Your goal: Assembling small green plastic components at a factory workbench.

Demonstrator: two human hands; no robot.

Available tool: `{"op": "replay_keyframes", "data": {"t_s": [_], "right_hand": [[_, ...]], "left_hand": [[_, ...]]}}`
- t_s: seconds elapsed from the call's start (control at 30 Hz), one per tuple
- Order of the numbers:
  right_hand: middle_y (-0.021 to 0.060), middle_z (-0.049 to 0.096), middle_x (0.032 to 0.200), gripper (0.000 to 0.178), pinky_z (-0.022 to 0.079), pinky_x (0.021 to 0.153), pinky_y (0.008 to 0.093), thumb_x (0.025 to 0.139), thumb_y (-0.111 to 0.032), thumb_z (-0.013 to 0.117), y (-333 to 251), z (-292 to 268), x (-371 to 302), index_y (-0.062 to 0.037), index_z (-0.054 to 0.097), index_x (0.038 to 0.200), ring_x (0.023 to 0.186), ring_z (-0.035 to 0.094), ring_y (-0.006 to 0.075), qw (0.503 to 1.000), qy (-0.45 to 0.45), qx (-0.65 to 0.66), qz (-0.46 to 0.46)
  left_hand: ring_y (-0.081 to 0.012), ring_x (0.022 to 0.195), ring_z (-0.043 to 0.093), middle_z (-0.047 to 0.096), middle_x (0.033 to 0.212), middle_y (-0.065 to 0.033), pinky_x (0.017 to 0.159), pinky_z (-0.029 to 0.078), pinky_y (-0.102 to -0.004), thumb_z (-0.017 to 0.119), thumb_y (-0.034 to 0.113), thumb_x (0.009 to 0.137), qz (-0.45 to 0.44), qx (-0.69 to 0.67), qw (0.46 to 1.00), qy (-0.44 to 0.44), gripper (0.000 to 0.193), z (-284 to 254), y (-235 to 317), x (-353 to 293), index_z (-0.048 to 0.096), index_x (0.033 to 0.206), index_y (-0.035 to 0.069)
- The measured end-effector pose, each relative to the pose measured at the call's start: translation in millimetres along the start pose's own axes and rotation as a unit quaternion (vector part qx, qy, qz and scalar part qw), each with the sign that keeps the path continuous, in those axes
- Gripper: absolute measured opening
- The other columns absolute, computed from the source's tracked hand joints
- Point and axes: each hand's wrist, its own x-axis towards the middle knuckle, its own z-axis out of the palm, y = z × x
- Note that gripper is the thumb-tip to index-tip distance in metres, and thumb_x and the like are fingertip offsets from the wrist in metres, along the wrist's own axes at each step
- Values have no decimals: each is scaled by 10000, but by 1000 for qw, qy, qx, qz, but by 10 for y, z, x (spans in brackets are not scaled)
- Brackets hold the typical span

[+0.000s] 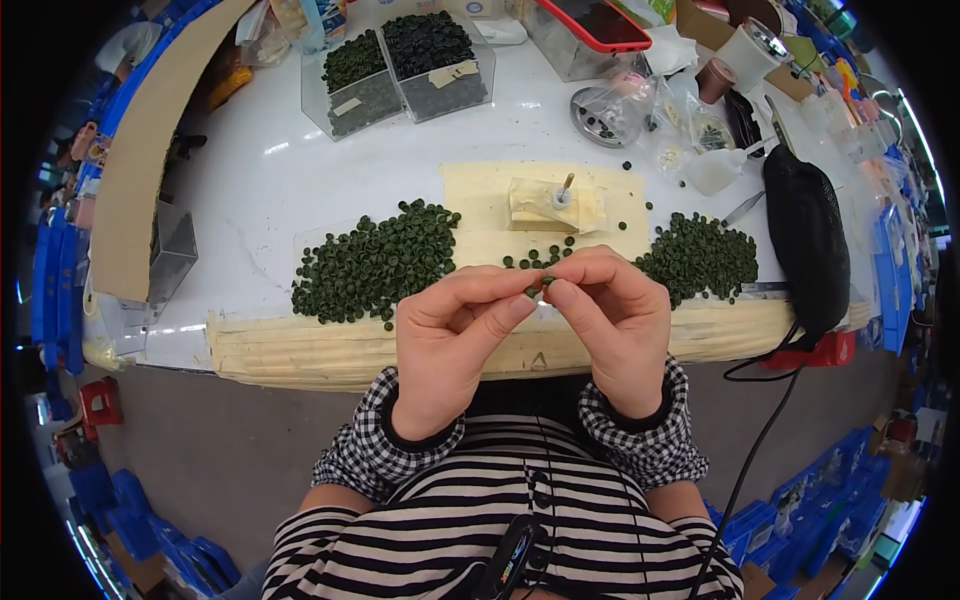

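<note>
Fingertips nearly meeting, my left hand (445, 335) and my right hand (622, 325) are both closed in a pinch above the table's front edge. A small dark green round piece (532, 291) sits between my left thumb and forefinger. Another small green piece (548, 282) is pinched in my right fingertips; both are partly covered by the fingers. A large pile of green cup-shaped pieces (375, 262) lies to the left, a smaller pile (705, 255) to the right. Several loose pieces (535, 257) lie just beyond my fingers, before a tape-wrapped block (535, 208) with an upright peg.
Two clear bins (440, 90) full of dark pieces stand at the back left. A phone in a red case (595, 22) rests on a box at the back. A black mesh-covered object (805, 235) with a cable hangs at the right. Beige tape (300, 350) covers the front edge.
</note>
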Motion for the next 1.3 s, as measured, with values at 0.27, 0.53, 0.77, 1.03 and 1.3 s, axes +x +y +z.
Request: {"op": "replay_keyframes", "data": {"t_s": [0.27, 0.53, 0.77, 1.03, 1.3], "right_hand": [[77, 658, 920, 127, 481, 736, 254, 806, 59, 691, 13, 25, -14, 21, 696, 928, 843, 612, 145, 988, 14, -132, -83], [92, 669, 900, 181, 495, 683, 271, 772, 77, 708, -38, 67, -35, 7, 715, 939, 803, 629, 172, 966, 26, -211, -144], [107, 669, 909, 212, 513, 694, 266, 755, 80, 722, -47, 64, -48, 1, 721, 952, 801, 639, 198, 930, 9, -298, -212], [96, 662, 925, 255, 505, 683, 253, 780, 86, 706, -20, 29, -46, -1, 726, 1019, 806, 632, 170, 954, 0, -236, -186], [95, 650, 953, 256, 500, 684, 239, 798, 80, 702, -44, 10, -67, -1, 724, 1039, 816, 617, 154, 963, -18, -218, -156]], "left_hand": [[-111, 888, 628, 678, 1010, -101, 762, 510, -208, 674, -85, 848, 25, 56, 998, 19, 207, -9, -7, -19, 698, 1044, -25], [-76, 824, 614, 675, 977, -80, 667, 477, -180, 694, -77, 836, 34, 109, 993, 26, 198, -17, 34, -19, 713, 1022, -15], [-72, 820, 612, 671, 965, -70, 671, 477, -178, 689, -70, 843, 10, 124, 992, 18, 198, -27, 90, 9, 715, 1030, -13], [-110, 893, 648, 684, 1019, -95, 744, 520, -200, 672, -69, 857, 24, 105, 994, 14, 206, -40, 46, 22, 701, 1055, -23], [-150, 917, 658, 697, 1016, -111, 791, 529, -247, 665, -86, 847, 52, 123, 991, -6, 192, -56, 50, 50, 707, 1023, -24]]}}
